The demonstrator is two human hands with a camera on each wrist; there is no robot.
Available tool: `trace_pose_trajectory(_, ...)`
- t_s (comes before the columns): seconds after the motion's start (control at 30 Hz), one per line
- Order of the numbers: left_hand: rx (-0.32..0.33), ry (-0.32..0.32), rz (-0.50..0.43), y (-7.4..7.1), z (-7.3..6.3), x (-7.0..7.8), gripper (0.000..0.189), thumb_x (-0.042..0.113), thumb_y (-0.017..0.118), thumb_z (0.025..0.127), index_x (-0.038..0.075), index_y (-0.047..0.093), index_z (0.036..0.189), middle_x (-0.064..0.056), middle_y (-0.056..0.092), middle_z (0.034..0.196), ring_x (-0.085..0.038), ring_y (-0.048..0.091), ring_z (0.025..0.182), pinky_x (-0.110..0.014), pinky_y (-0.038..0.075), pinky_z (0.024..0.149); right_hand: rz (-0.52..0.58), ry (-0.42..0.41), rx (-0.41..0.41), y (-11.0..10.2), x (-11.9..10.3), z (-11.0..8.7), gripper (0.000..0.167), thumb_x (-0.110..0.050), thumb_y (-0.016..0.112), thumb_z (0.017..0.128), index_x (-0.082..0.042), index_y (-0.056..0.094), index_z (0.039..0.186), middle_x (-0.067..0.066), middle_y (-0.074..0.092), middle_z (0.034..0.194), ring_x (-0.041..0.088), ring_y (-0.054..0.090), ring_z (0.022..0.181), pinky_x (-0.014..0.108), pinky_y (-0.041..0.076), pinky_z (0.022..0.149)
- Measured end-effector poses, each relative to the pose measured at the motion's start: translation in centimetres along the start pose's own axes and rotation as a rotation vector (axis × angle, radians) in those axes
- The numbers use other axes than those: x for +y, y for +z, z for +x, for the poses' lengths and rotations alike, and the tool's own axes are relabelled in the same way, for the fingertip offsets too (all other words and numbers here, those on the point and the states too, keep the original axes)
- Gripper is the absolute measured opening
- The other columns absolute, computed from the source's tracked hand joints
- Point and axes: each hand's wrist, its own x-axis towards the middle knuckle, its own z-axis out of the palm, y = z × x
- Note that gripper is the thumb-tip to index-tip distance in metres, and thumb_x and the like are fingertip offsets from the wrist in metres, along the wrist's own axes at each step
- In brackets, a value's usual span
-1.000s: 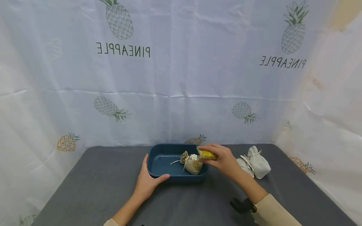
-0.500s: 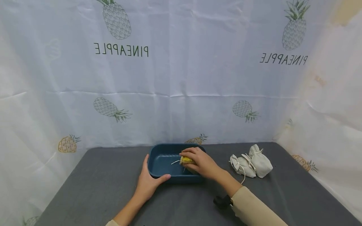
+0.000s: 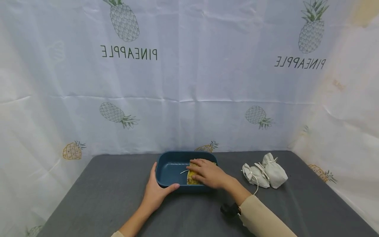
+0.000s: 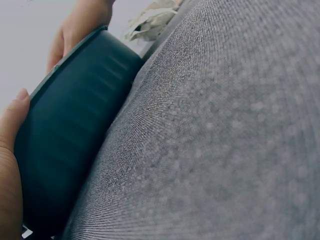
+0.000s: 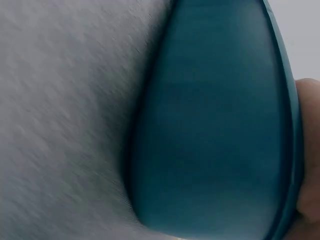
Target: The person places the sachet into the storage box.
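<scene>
In the head view a dark blue plastic bin point(image 3: 171, 169) stands on the grey tabletop. My left hand point(image 3: 154, 189) holds its near left corner, thumb along the front rim and fingers along the left side. The left wrist view shows that thumb point(image 4: 15, 117) against the bin's wall. Over the bin's right half, my right hand point(image 3: 211, 174) rests with extended fingers on a yellow patterned cloth piece point(image 3: 192, 177). A beige drawstring sack lies hidden under hand and cloth, with only its thin cord point(image 3: 184, 171) showing. In the right wrist view the bin's wall point(image 5: 215, 125) fills the middle.
Off-white drawstring pouches point(image 3: 274, 172) lie together to the right of the bin, one cord trailing forward. Behind the grey table point(image 3: 118, 191) hangs a white curtain point(image 3: 189, 79) printed with pineapples. A black strap-like object point(image 3: 229, 210) sits at the right wrist.
My right hand has moved left and down into the bin with the yellow cloth, which now lies spread under its fingers and covers the beige sack. My left hand has stayed put.
</scene>
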Motion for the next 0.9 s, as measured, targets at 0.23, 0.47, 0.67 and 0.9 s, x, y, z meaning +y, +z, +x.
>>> trace_pose_trajectory(0.23, -0.003, -0.012, -0.003, 0.1, 0.1, 0.0, 0.121, 0.045, 0.086, 0.078, 0.015, 0.006, 0.164, -0.021, 0.020, 0.168, -0.046, 0.029, 0.151, -0.069, 0.032, 0.113, 0.168, 0.037, 0.153, -0.2, 0.1, -0.9, 0.050, -0.036, 0.058, 0.103, -0.017, 0.052, 0.149, 0.011, 0.046, 0.157, 0.034, 0.043, 0.146, 0.059, 0.040, 0.113)
trace_pose_trajectory(0.47, -0.002, -0.032, 0.013, 0.1, 0.2, 0.0, 0.123, 0.046, 0.087, 0.077, 0.015, 0.006, 0.164, -0.020, 0.018, 0.168, -0.046, 0.028, 0.151, -0.070, 0.031, 0.113, 0.193, 0.045, 0.343, -2.1, 0.8, -3.3, 0.046, -0.032, 0.062, 0.101, -0.016, 0.057, 0.144, 0.012, 0.048, 0.155, 0.036, 0.047, 0.142, 0.059, 0.045, 0.108)
trace_pose_trajectory(0.67, -0.006, -0.042, 0.016, 0.2, 0.1, 0.2, 0.123, 0.048, 0.087, 0.077, 0.015, 0.005, 0.164, -0.020, 0.017, 0.169, -0.046, 0.026, 0.151, -0.070, 0.031, 0.113, 0.108, 0.088, 0.509, -3.5, 3.1, -6.3, 0.045, -0.021, 0.069, 0.097, -0.014, 0.060, 0.140, 0.013, 0.055, 0.147, 0.038, 0.053, 0.135, 0.060, 0.049, 0.101)
trace_pose_trajectory(0.9, -0.003, -0.031, 0.015, 0.0, 0.0, 0.3, 0.122, 0.047, 0.086, 0.078, 0.015, 0.005, 0.164, -0.020, 0.018, 0.169, -0.047, 0.027, 0.151, -0.070, 0.032, 0.113, 0.100, 0.237, 0.556, -2.9, 5.7, -9.8, 0.046, -0.028, 0.069, 0.097, -0.013, 0.060, 0.140, 0.016, 0.057, 0.145, 0.041, 0.052, 0.134, 0.065, 0.046, 0.100)
